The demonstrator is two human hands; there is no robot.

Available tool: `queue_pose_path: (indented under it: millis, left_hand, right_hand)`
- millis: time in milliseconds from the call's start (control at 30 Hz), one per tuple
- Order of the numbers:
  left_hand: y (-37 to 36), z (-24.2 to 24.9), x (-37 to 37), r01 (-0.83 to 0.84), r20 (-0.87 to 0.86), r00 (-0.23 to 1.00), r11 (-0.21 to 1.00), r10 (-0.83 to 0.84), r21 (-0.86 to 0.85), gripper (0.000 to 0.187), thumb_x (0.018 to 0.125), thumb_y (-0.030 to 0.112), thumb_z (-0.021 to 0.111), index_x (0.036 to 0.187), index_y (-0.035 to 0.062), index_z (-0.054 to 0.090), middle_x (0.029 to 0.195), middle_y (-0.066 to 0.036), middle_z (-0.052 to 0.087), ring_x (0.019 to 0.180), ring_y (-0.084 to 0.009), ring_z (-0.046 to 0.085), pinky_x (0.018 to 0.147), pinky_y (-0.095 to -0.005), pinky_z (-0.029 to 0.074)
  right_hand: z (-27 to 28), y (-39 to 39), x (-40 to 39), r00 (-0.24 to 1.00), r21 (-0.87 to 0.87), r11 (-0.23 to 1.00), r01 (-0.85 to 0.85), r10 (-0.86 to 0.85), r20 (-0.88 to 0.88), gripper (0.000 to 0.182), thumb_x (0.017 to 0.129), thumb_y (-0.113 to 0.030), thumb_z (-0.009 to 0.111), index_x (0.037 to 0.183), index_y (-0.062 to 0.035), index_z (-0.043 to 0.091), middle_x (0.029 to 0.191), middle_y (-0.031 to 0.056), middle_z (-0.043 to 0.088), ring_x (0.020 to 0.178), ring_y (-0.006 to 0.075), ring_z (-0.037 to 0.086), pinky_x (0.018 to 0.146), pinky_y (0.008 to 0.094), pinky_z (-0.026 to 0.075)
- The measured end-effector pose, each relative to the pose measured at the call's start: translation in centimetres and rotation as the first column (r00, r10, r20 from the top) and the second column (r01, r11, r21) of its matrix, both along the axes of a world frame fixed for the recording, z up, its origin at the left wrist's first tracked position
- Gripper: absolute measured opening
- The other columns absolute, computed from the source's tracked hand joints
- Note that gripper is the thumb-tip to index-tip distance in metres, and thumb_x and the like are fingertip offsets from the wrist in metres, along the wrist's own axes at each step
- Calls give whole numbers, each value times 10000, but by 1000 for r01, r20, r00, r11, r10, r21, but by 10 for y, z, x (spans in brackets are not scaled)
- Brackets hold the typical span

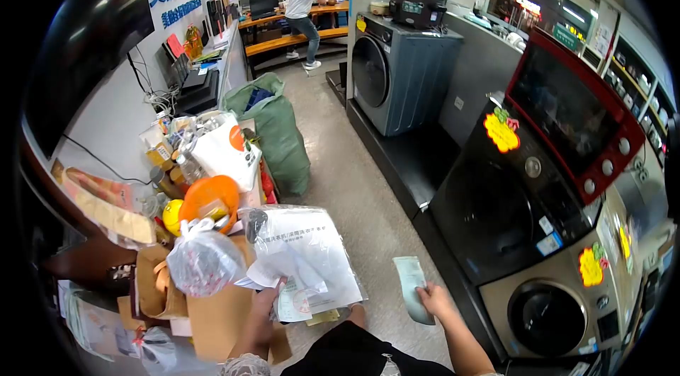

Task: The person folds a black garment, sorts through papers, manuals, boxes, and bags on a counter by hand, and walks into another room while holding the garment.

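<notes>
Left hand (263, 304) grips bagged papers (304, 255), fingers hidden; right hand (433, 298) pinches folded slip (411, 284), print unreadable.

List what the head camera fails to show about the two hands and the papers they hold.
- Printed text on the clear plastic sleeve of white papers: too small and blurred to read.
- Left hand: fingertips hidden under the sheets.
- Pale green folded slip in the right hand: its face is blurred, the lower end covered by fingers.
- Both forearms: cut off by the bottom edge.
</notes>
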State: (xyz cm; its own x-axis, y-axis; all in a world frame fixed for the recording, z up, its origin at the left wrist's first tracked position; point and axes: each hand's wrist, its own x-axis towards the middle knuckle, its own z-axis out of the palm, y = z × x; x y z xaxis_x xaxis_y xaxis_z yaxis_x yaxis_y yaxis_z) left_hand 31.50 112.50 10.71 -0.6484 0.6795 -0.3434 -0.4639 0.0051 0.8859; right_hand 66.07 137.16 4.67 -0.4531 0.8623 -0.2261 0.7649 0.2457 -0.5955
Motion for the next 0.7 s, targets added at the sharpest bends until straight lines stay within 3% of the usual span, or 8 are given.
queue_pose_path:
  millis: [67, 100, 167, 200, 300, 400, 600, 700]
  left_hand:
    - [46, -23, -22, -94, -5, 996, 992, 94, -79, 380, 745, 132, 722, 1073, 11, 571, 993, -57, 609, 862, -154, 581, 744, -293, 483]
    - [73, -35, -36, -85, -89, 993, 995, 81, -49, 407, 740, 143, 731, 1086, 9, 565, 1002, -57, 607, 876, -154, 576, 759, -293, 477]
    - [124, -56, -54, -78, -248, 966, 997, 74, -6, 459, 728, 166, 747, 1111, 5, 553, 1022, -56, 603, 905, -153, 565, 790, -295, 465]
    - [152, -27, -57, -71, -73, 995, 997, 73, 22, 495, 713, 145, 759, 1136, 10, 540, 1040, -52, 593, 947, -154, 548, 830, -303, 447]
    - [223, -36, -96, -133, -39, 991, 989, 131, -61, 501, 723, 137, 749, 1153, 6, 528, 1068, -48, 582, 956, -156, 540, 849, -302, 436]
    - [280, 19, -112, -133, -161, 977, 989, 141, 59, 409, 817, 250, 662, 1118, 3, 537, 988, -29, 576, 856, -125, 545, 730, -261, 445]
    - [360, -21, -190, -185, -487, 850, 979, 200, 79, 277, 808, 125, 628, 1030, -39, 602, 933, -67, 617, 849, -168, 583, 775, -295, 451]
    - [419, -14, -217, -239, -143, 949, 938, 280, 250, 318, 813, 95, 600, 1085, -66, 568, 988, -88, 609, 867, -193, 589, 811, -316, 451]
  right_hand:
    - [4, 47, -17, 994, 3, 994, -111, 111, 16, 298, 806, -292, 572, 932, -25, 607, 817, 235, 608, 814, 390, 593, 691, 428, 467]
    - [-3, 73, -20, 969, 45, 982, -184, 174, 174, 289, 791, -295, 583, 919, -38, 613, 822, 230, 606, 826, 389, 590, 698, 435, 465]
    - [-5, 118, -19, 973, 22, 987, -158, 152, 174, 277, 788, -302, 584, 901, -52, 621, 829, 215, 614, 832, 385, 590, 701, 437, 467]
    - [-6, 140, -17, 978, 26, 991, -130, 124, 168, 273, 785, -302, 586, 895, -56, 623, 828, 210, 617, 826, 382, 593, 699, 435, 469]
    - [-13, 204, -16, 982, 23, 999, -41, 36, 186, 268, 771, -291, 598, 898, -57, 629, 834, 203, 623, 813, 371, 598, 699, 431, 470]
    - [-37, 247, -20, 985, 33, 999, 37, -42, 169, 275, 750, -283, 601, 895, -52, 634, 835, 202, 622, 809, 373, 596, 700, 431, 471]
    - [-80, 396, -93, 996, 89, 994, -63, 58, 65, 277, 758, -280, 581, 857, -24, 613, 853, 222, 612, 832, 391, 585, 723, 446, 459]
    - [-55, 491, -168, 1000, 3, 1000, -12, 12, 13, 283, 764, -279, 567, 915, -49, 629, 881, 188, 616, 876, 371, 581, 774, 444, 451]
